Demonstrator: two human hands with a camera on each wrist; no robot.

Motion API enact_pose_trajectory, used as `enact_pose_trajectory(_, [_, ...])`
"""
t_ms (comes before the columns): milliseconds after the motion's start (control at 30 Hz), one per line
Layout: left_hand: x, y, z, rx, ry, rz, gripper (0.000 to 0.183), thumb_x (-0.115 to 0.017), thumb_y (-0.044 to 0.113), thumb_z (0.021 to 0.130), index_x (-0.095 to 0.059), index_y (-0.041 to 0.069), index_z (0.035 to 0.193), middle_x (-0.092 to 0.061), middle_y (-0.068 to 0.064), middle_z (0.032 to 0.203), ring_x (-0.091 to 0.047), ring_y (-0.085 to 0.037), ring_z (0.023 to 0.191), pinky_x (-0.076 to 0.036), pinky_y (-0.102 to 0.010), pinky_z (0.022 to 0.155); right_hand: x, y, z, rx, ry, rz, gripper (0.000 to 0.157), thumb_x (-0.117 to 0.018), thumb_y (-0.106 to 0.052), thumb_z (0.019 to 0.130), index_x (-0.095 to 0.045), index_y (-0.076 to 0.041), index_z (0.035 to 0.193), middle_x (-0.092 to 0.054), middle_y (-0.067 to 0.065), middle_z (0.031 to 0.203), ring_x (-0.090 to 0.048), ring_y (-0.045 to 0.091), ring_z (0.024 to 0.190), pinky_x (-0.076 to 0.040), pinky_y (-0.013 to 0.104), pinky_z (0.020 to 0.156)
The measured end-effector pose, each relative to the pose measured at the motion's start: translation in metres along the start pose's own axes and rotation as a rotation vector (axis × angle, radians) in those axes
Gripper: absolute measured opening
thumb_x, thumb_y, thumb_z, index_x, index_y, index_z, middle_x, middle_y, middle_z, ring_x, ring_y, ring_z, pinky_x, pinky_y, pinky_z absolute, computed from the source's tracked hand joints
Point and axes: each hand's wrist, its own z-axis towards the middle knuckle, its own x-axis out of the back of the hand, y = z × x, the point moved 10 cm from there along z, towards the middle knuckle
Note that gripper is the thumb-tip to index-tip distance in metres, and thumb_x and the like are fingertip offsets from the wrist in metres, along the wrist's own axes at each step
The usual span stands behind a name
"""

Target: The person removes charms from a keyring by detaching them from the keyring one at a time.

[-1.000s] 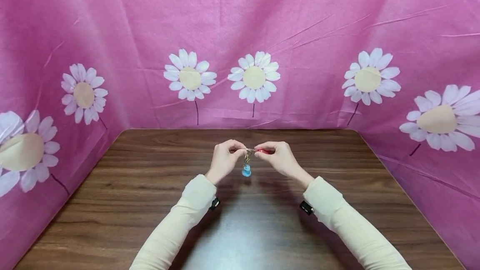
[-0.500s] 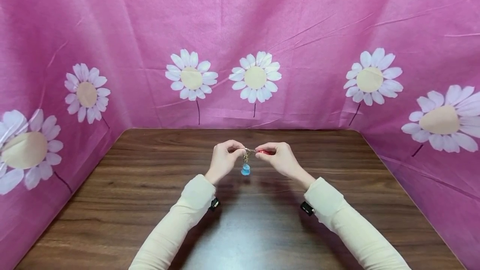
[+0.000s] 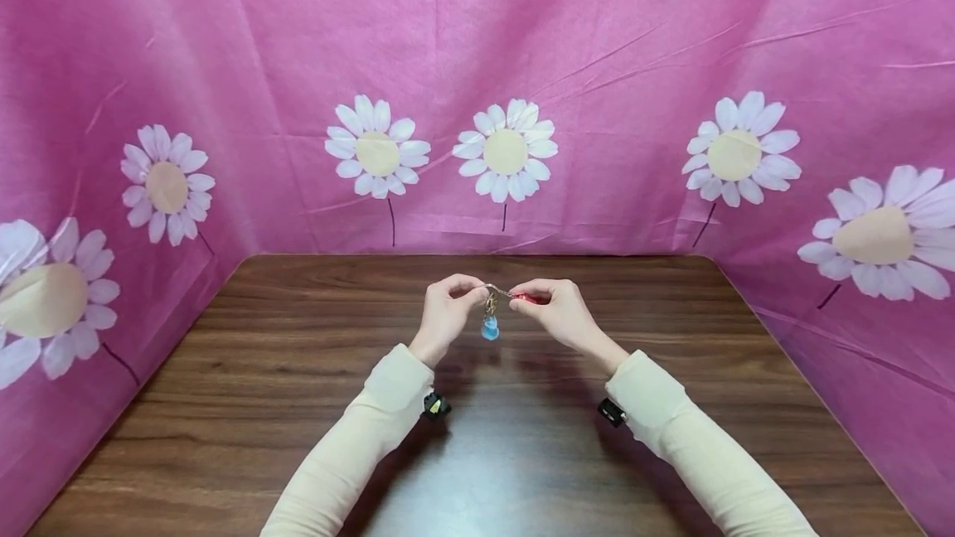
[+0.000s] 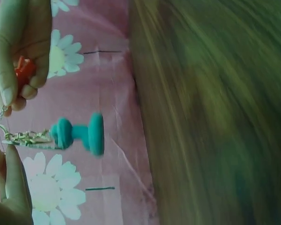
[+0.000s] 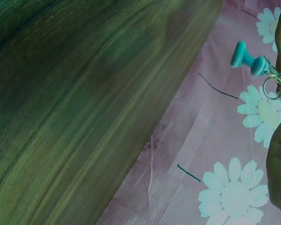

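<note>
My left hand (image 3: pixel 446 313) pinches the gold-coloured metal top of a keychain between thumb and index finger. From it hang gold chain links (image 4: pixel 30 137), a metal ring (image 5: pixel 270 88) and a blue-green charm (image 3: pixel 489 329) with two rounded bulges and a narrow middle. Opposite, my right hand (image 3: pixel 555 309) pinches a small red piece (image 4: pixel 25 72), mostly hidden in the fingers. A short silver chain (image 4: pixel 1 114) runs from the red piece to the curved gold part at my left fingertips. Both hands are held up over the table, the charm dangling between them.
The brown wood-grain table (image 3: pixel 298 437) spreads under both arms. Behind it and along both sides hangs a pink cloth (image 3: pixel 612 40) printed with white daisies. A small black wrist camera (image 3: pixel 436 406) sits beneath the left cuff, another wrist camera (image 3: pixel 611 412) beneath the right.
My left fingers have risen slightly, lifting the gold part and the charm a little. The short chain between the hands now slopes down toward my right hand, which has barely moved.
</note>
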Motion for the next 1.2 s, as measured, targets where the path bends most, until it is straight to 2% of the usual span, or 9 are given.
enact_pose_trajectory(133, [-0.003,-0.010,0.000,0.089,-0.007,-0.153,0.018,-0.065,-0.001,0.080,-0.062,-0.012,0.094,-0.065,-0.002,0.076,-0.063,-0.006,0.070,-0.054,-0.027,0.075,-0.001,-0.001,0.002,0.001,-0.010,-0.019,0.016,-0.072,-0.013,0.078,-0.072,-0.008,0.092,-0.070,0.004,0.080,-0.056,0.005,0.066,-0.047,0.018,0.057])
enact_pose_trajectory(200, [-0.005,-0.011,0.001,0.084,-0.029,-0.145,0.018,-0.066,0.000,0.080,-0.062,-0.011,0.094,-0.065,-0.002,0.076,-0.063,-0.006,0.071,-0.054,-0.027,0.076,0.001,-0.001,0.005,-0.002,-0.006,-0.027,0.014,-0.071,-0.013,0.078,-0.072,-0.007,0.091,-0.070,0.005,0.079,-0.055,0.005,0.065,-0.046,0.019,0.056])
enact_pose_trajectory(400, [-0.007,-0.009,0.002,0.028,-0.103,0.016,0.017,-0.066,0.001,0.079,-0.063,-0.006,0.094,-0.066,-0.009,0.081,-0.059,-0.005,0.070,-0.050,-0.020,0.070,0.000,-0.008,0.013,0.012,-0.022,-0.093,0.005,-0.067,-0.011,0.080,-0.069,-0.009,0.084,-0.064,0.004,0.071,-0.047,0.010,0.060,-0.039,0.021,0.053])
enact_pose_trajectory(500, [-0.008,-0.008,0.002,-0.010,-0.142,0.105,0.019,-0.064,0.000,0.080,-0.062,-0.005,0.098,-0.066,-0.016,0.085,-0.062,-0.015,0.074,-0.050,-0.020,0.070,-0.005,-0.013,0.014,0.018,-0.041,-0.112,0.003,-0.067,-0.012,0.081,-0.068,-0.010,0.083,-0.061,0.003,0.068,-0.046,0.010,0.060,-0.038,0.021,0.052])
enact_pose_trajectory(600, [-0.012,-0.005,0.003,-0.079,-0.180,0.202,0.017,-0.064,0.000,0.080,-0.065,-0.001,0.097,-0.067,-0.016,0.085,-0.064,-0.026,0.078,-0.049,-0.021,0.068,-0.007,-0.013,0.013,0.004,-0.050,-0.097,0.003,-0.067,-0.013,0.081,-0.068,-0.010,0.083,-0.062,0.004,0.069,-0.046,0.010,0.060,-0.038,0.021,0.053])
enact_pose_trajectory(700, [-0.016,-0.001,0.003,-0.116,-0.211,0.278,0.013,-0.066,0.002,0.080,-0.067,0.002,0.093,-0.069,-0.012,0.086,-0.064,-0.024,0.078,-0.049,-0.022,0.067,-0.008,-0.012,0.012,-0.007,-0.050,-0.080,0.003,-0.067,-0.012,0.080,-0.068,-0.010,0.083,-0.063,0.004,0.069,-0.048,0.011,0.061,-0.039,0.021,0.054])
enact_pose_trajectory(833, [-0.023,0.003,0.003,-0.137,-0.258,0.355,0.014,-0.068,0.006,0.079,-0.068,0.005,0.093,-0.070,-0.008,0.089,-0.065,-0.016,0.080,-0.050,-0.022,0.069,-0.011,-0.008,0.012,-0.019,-0.069,-0.075,0.004,-0.067,-0.011,0.081,-0.068,-0.009,0.083,-0.065,0.004,0.071,-0.050,0.010,0.062,-0.041,0.021,0.055])
enact_pose_trajectory(1000, [-0.031,0.009,0.001,-0.187,-0.328,0.417,0.019,-0.067,0.004,0.079,-0.066,0.003,0.099,-0.070,-0.011,0.095,-0.066,-0.020,0.087,-0.052,-0.024,0.074,-0.015,-0.008,0.014,-0.012,-0.085,-0.082,0.004,-0.067,-0.012,0.080,-0.068,-0.010,0.083,-0.063,0.002,0.070,-0.049,0.009,0.061,-0.040,0.021,0.054])
enact_pose_trajectory(1200, [-0.036,0.008,0.004,-0.186,-0.345,0.436,0.019,-0.064,0.002,0.082,-0.066,0.002,0.100,-0.070,-0.011,0.096,-0.066,-0.021,0.090,-0.053,-0.026,0.075,-0.013,-0.010,0.015,-0.004,-0.088,-0.071,0.004,-0.067,-0.011,0.081,-0.068,-0.008,0.083,-0.062,0.003,0.071,-0.049,0.009,0.062,-0.040,0.019,0.055])
